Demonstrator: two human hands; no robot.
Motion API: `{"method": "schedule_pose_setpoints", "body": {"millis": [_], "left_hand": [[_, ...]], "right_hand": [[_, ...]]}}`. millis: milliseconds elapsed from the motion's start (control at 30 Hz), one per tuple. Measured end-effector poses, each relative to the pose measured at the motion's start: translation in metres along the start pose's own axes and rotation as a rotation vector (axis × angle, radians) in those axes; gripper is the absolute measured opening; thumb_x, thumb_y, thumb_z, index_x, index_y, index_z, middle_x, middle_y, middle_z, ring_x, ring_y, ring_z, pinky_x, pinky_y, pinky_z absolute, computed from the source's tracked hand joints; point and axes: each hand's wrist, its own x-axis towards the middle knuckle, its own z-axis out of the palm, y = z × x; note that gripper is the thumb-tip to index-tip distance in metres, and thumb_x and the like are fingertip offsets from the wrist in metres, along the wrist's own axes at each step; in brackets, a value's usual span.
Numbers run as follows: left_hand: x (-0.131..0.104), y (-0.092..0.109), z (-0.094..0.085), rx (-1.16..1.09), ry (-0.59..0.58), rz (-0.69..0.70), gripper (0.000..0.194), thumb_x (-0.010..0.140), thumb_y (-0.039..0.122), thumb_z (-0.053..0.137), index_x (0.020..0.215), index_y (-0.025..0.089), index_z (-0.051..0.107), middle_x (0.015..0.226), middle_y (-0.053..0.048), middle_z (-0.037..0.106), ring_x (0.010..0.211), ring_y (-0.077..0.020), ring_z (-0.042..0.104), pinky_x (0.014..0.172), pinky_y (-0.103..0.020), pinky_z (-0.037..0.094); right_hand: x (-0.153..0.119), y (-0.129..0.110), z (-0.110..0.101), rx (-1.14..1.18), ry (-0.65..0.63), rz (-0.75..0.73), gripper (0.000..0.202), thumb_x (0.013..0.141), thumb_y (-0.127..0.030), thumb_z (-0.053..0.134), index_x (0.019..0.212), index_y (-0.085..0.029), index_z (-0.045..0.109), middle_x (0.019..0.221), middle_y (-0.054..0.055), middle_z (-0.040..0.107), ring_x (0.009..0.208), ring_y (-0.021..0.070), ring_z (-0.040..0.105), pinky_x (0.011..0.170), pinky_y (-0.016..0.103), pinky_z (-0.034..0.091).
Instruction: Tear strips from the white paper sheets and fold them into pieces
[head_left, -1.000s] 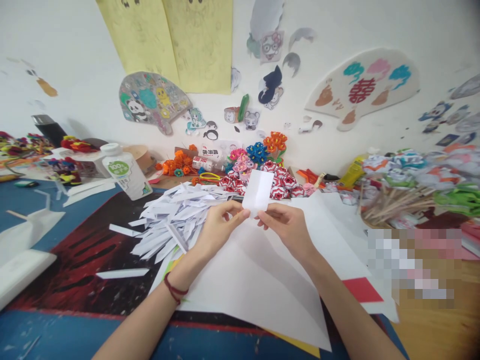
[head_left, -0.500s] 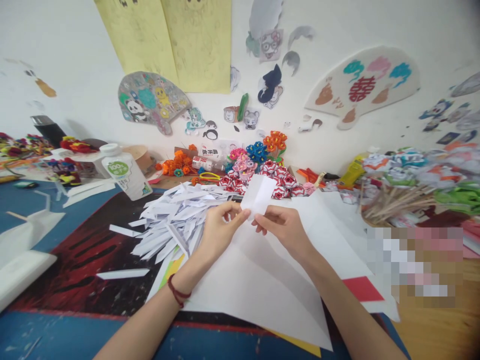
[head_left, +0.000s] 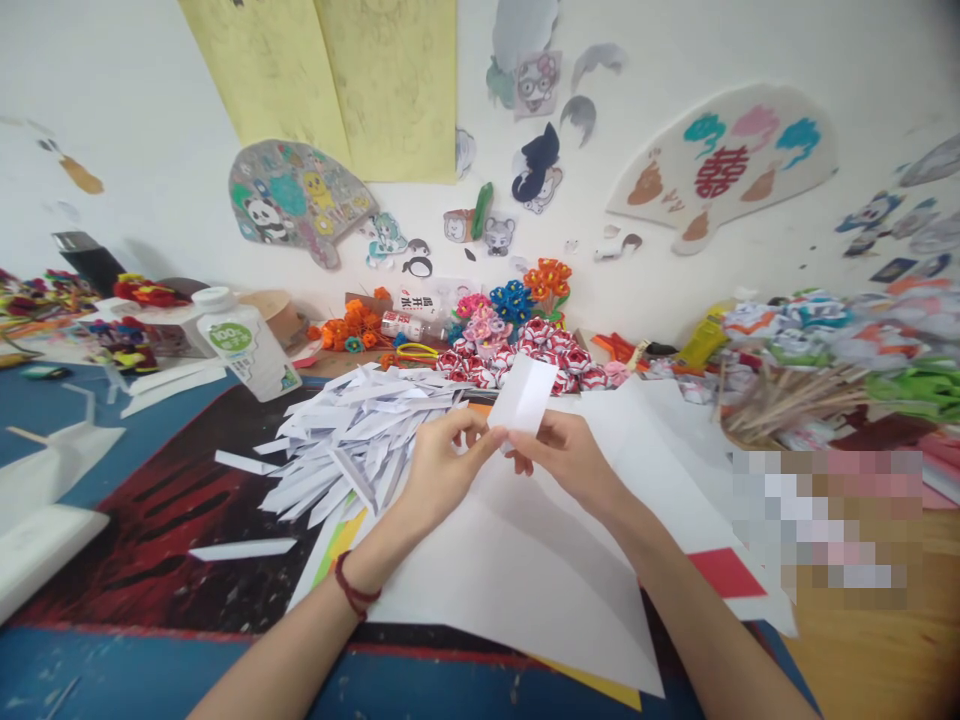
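A small white piece of paper [head_left: 523,393] with a lengthwise crease stands up between my two hands. The thumb and fingers of my left hand [head_left: 450,455] pinch its lower left corner. At the lower right, my right hand [head_left: 566,455] pinches the same piece, some of its fingertips showing underneath. Both thumbs nearly meet at the bottom edge. Below my hands lies a large white sheet [head_left: 517,570] on the table. Just left of my left hand is a heap of folded white paper strips [head_left: 352,430].
A white bottle [head_left: 244,345] stands behind the heap at the left. Along the wall sit paper flowers in red and white [head_left: 536,355], blue and orange. Thin wooden sticks [head_left: 795,400] lie at the right. One loose strip [head_left: 244,549] rests on the dark red mat [head_left: 165,590].
The paper piece has shifted slightly to the right and now stands a little differently angled, its face brighter. Both hands keep their pinch, with the thumbs closer together.
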Motion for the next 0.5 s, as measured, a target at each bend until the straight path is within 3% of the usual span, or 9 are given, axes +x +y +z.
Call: {"method": "schedule_pose_setpoints", "body": {"millis": [200,333,500], "left_hand": [[-0.0005,0.0018,0.0006,-0.020,0.003,0.008,0.025,0.089,0.032,0.050,0.075,0.016,0.065,0.074,0.000,0.065,0.066,-0.0111,0.051,0.064,-0.023,0.037],[-0.0015,0.0010,0.0002,-0.026,0.023,0.010,0.027,0.089,0.033,0.050,0.072,0.016,0.064,0.071,0.000,0.064,0.065,-0.0114,0.051,0.065,-0.024,0.037],[-0.0005,0.0021,0.0017,-0.036,-0.055,-0.016,0.033,0.092,0.034,0.044,0.072,0.016,0.063,0.071,0.000,0.063,0.067,-0.0113,0.053,0.065,-0.023,0.038]], "right_hand": [[-0.0001,-0.0041,0.0004,-0.029,0.058,-0.020,0.015,0.077,-0.029,0.066,0.073,-0.014,0.065,0.063,0.001,0.062,0.053,0.0110,0.055,0.052,0.024,0.046],[0.0000,-0.0044,0.0007,-0.032,0.053,-0.024,0.013,0.077,-0.026,0.066,0.073,-0.014,0.066,0.063,0.001,0.062,0.054,0.0107,0.055,0.052,0.024,0.046],[-0.0002,-0.0033,-0.0014,-0.010,0.073,-0.057,0.014,0.079,-0.027,0.065,0.073,-0.014,0.065,0.063,0.001,0.061,0.054,0.0100,0.054,0.052,0.023,0.045]]}}
